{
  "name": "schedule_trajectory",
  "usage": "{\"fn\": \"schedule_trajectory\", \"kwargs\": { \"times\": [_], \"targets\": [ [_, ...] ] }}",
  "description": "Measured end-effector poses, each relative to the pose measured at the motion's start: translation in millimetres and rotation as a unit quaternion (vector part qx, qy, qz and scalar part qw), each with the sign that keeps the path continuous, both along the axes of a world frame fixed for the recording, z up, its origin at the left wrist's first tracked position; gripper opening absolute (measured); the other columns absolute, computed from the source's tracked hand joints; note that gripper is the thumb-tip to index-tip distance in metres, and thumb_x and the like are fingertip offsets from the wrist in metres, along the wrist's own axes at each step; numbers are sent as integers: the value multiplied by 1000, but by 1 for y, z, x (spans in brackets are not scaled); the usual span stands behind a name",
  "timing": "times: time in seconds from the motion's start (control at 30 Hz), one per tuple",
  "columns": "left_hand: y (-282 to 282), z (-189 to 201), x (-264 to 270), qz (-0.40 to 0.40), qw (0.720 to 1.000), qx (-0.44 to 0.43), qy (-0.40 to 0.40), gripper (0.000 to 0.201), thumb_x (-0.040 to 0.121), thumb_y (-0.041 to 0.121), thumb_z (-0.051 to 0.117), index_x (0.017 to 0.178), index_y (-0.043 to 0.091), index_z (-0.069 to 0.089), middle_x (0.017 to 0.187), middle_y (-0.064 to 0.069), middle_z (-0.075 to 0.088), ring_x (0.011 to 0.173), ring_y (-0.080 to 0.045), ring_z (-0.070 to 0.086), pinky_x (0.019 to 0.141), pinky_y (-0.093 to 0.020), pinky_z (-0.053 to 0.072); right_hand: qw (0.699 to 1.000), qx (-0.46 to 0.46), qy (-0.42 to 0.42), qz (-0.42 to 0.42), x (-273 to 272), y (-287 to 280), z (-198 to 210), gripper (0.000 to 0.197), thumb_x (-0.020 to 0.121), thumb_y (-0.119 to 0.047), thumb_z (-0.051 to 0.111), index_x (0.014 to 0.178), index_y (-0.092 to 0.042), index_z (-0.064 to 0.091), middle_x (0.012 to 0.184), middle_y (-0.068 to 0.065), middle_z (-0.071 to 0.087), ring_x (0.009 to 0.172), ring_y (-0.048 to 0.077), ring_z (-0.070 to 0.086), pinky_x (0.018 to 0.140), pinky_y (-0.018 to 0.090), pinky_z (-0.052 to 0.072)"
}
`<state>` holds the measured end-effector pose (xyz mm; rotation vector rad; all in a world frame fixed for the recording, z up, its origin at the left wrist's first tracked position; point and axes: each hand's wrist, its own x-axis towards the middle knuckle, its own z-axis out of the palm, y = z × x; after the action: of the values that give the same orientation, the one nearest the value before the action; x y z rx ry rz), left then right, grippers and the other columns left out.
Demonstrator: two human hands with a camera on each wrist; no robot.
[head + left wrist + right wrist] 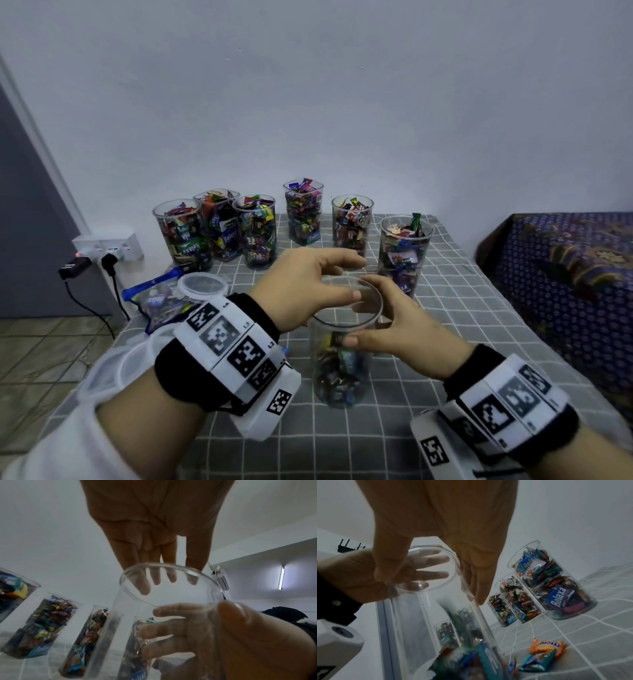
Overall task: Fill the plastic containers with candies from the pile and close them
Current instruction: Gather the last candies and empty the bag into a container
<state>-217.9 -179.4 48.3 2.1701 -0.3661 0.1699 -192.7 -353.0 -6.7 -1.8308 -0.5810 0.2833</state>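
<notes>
A clear plastic container [342, 363] stands lidless on the checked cloth in the middle, with candies only in its lower part. My right hand [359, 310] grips its upper wall, thumb on the near side and fingers round the far side; the right wrist view shows the same grasp [429, 588] on the container [436, 615]. My left hand [359, 278] hovers just over the open rim with straight, spread fingers and holds nothing. In the left wrist view the left fingers [154, 580] hang above the rim [171, 566].
Several candy-filled containers without lids [303, 216] line the back of the table. A clear lid [203, 284] and a blue candy bag [161, 301] lie at the left, more lids [137, 359] under my left arm. Loose candies [544, 654] lie right of the container. A bed [565, 274] stands at the right.
</notes>
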Motion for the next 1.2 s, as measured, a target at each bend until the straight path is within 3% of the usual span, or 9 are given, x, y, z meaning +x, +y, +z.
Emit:
{"fn": "schedule_trajectory", "kwargs": {
  "times": [0.13, 0.33, 0.5, 0.67, 0.73, 0.83, 1.03, 1.1, 1.2],
  "targets": [
    [17, -5, -10, 33, 997, -57, -39, 55, 61, 46, 78, 112, 49, 58, 118, 28, 57, 111, 11, 51, 93, -25, 48, 1000, -5, -8, -17, -2, 3, 0, 79, 60, -22, 88, 122, -31, 40, 124, -3, 53, 117, 4, 51, 96, 33, 49],
    [46, -38, -25, 0, 989, -31, 147, 136, 29, 71, 80, 145, 40, 16, 138, 24, 32, 128, 5, 35, 105, -24, 34, 1000, 2, 13, 18, -6, 23, -1, 83, 62, -18, 85, 125, -28, 32, 126, -7, 49, 117, 3, 49, 93, 20, 46],
    [62, -53, -32, 41, 975, -167, 138, 125, 18, 61, 88, 128, 38, 34, 124, 19, 53, 113, 5, 54, 96, -30, 48, 994, -1, 60, 94, -4, 45, 1, 78, 68, -12, 79, 127, -27, 30, 131, -4, 44, 124, 8, 44, 96, 19, 42],
    [88, -50, -41, 76, 975, -162, 133, 111, 15, 61, 88, 115, 41, 45, 119, 17, 59, 111, 0, 57, 95, -31, 49, 990, -86, 11, 113, 9, 64, 1, 41, 89, 6, 47, 117, -23, 53, 121, -1, 57, 117, 18, 52, 101, 31, 43],
    [98, -48, -44, 92, 977, -145, 125, 117, 14, 64, 86, 119, 39, 43, 120, 18, 57, 112, 0, 56, 95, -31, 48, 957, -242, -93, 131, 19, 78, -8, 42, 91, 1, 44, 128, -17, 55, 135, 6, 52, 126, 25, 46, 107, 40, 36],
    [107, -46, -48, 116, 976, -144, 117, 133, 12, 65, 85, 131, 28, 40, 123, 15, 56, 116, -5, 54, 93, -31, 48, 847, -450, -184, 213, 23, 101, -24, 51, 94, -5, 43, 143, -19, 37, 151, 6, 32, 135, 28, 34, 109, 39, 32],
    [112, -45, -51, 126, 973, -155, 114, 139, 13, 66, 85, 137, 25, 37, 128, 14, 54, 118, -4, 52, 100, -38, 46, 706, -630, -187, 266, 28, 118, -32, 66, 96, -13, 40, 150, -30, 8, 159, 6, 0, 144, 34, 6, 114, 53, 19],
    [111, -46, -50, 124, 973, -156, 113, 138, 14, 67, 84, 136, 27, 37, 128, 16, 54, 117, -2, 51, 99, -37, 46, 697, -645, -176, 259, 30, 119, -34, 70, 95, -14, 44, 150, -32, 4, 159, 4, -4, 145, 33, 0, 114, 54, 17],
    [111, -48, -46, 123, 974, -154, 109, 132, 15, 69, 83, 133, 32, 36, 124, 22, 52, 117, 1, 50, 97, -32, 45, 732, -627, -177, 201, 37, 115, -37, 66, 96, -17, 43, 151, -27, 7, 159, 3, -5, 145, 29, -3, 116, 50, 13]
  ]
}}
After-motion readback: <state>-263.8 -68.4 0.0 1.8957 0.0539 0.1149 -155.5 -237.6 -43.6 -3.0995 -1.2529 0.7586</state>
